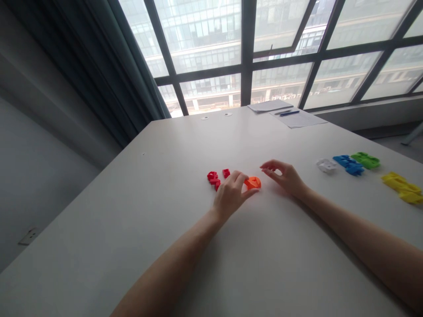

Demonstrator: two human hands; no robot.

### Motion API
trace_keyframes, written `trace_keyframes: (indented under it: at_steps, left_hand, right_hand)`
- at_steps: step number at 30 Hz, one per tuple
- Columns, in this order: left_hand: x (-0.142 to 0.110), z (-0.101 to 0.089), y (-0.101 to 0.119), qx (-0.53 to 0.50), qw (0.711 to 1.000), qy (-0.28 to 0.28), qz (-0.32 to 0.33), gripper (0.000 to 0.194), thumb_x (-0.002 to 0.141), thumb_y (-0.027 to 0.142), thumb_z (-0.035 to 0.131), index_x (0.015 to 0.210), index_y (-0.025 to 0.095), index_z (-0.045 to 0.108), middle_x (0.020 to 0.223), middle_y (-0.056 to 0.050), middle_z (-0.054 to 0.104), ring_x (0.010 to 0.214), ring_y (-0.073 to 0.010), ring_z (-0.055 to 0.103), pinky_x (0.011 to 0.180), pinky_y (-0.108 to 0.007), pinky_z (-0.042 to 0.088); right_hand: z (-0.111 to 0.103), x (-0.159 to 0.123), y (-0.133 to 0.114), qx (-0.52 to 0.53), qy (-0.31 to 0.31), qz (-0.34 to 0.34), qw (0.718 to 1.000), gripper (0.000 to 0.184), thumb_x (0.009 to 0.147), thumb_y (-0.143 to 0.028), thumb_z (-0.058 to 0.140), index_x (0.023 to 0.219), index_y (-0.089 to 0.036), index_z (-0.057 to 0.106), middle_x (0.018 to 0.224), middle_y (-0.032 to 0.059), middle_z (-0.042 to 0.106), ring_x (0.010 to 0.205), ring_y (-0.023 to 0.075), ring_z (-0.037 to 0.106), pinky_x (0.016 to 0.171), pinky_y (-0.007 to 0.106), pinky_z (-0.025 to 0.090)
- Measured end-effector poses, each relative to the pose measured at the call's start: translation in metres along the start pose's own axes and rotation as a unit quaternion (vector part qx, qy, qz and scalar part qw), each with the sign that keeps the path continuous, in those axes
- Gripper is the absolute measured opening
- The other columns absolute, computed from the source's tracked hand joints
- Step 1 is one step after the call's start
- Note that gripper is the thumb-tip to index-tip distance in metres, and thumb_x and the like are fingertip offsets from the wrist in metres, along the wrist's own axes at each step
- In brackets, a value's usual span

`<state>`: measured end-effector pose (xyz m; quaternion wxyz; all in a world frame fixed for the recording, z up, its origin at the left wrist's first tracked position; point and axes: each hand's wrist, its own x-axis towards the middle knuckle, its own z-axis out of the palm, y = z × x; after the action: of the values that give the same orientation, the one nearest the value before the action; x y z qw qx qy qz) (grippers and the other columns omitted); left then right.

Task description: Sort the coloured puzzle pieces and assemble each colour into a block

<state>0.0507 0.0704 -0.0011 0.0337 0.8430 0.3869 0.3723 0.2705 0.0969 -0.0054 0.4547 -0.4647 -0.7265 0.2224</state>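
Can read no text, label, brand, number or sign, even on the papers toward two o'clock.

Orange plastic piece: a small, bright, low-profile part with a rounded outer edge and a darker recess in its upper face. It lies at bench level between the thumb and fingers of the left hand, which partly hides its left side; whether it is gripped cannot be told. The right hand stands apart, just to its right.
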Motion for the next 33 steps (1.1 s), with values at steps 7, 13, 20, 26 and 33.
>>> trace_keyframes:
  at_steps: [7,13,20,26,33]
  left_hand:
    - [-0.003,-0.001,-0.005,-0.076,0.994,0.059,-0.045,0.036,0.082,0.054,0.064,0.085,0.018,0.058,0.084,-0.004,0.063,0.074,-0.0155,0.061,0.071,-0.029,0.052]
    - [-0.003,0.0,-0.007,-0.15,0.98,0.053,-0.122,0.036,0.082,0.054,0.064,0.08,0.018,0.058,0.08,-0.003,0.062,0.071,-0.015,0.061,0.07,-0.03,0.053]
    - [-0.002,0.003,-0.008,-0.226,0.968,0.027,-0.106,0.032,0.086,0.05,0.06,0.086,0.019,0.061,0.086,-0.004,0.064,0.077,-0.0149,0.063,0.07,-0.029,0.057]
    - [-0.002,0.006,-0.012,-0.217,0.972,0.028,-0.088,0.018,0.091,0.037,0.06,0.091,0.019,0.064,0.09,-0.003,0.064,0.079,-0.0135,0.064,0.071,-0.027,0.058]
    - [-0.002,0.005,-0.013,-0.165,0.985,-0.009,-0.055,0.011,0.094,0.029,0.055,0.094,0.02,0.062,0.092,-0.003,0.063,0.076,-0.0127,0.062,0.072,-0.027,0.056]
  right_hand:
    - [0.011,-0.007,-0.027,0.001,-0.054,-0.107,0.993,0.016,0.089,-0.039,0.059,0.088,-0.024,0.064,0.09,0.0055,0.067,0.085,0.0208,0.062,0.08,0.037,0.05]
    - [0.02,-0.013,-0.035,-0.1,-0.047,-0.193,0.975,0.012,0.089,-0.034,0.061,0.096,-0.025,0.062,0.091,0.0044,0.07,0.085,0.0197,0.063,0.085,0.038,0.044]
    - [0.02,-0.014,-0.031,-0.16,-0.002,-0.215,0.964,0.008,0.092,-0.031,0.057,0.094,-0.025,0.061,0.086,0.0023,0.071,0.081,0.0187,0.063,0.083,0.037,0.041]
    - [0.017,-0.013,-0.024,-0.166,-0.002,-0.187,0.968,0.005,0.091,-0.029,0.058,0.093,-0.025,0.059,0.089,0.0024,0.07,0.087,0.0201,0.061,0.083,0.037,0.039]
    - [0.011,-0.011,-0.034,-0.187,-0.02,-0.214,0.959,0.005,0.092,-0.028,0.056,0.093,-0.025,0.06,0.093,0.0032,0.07,0.089,0.0204,0.061,0.085,0.038,0.039]
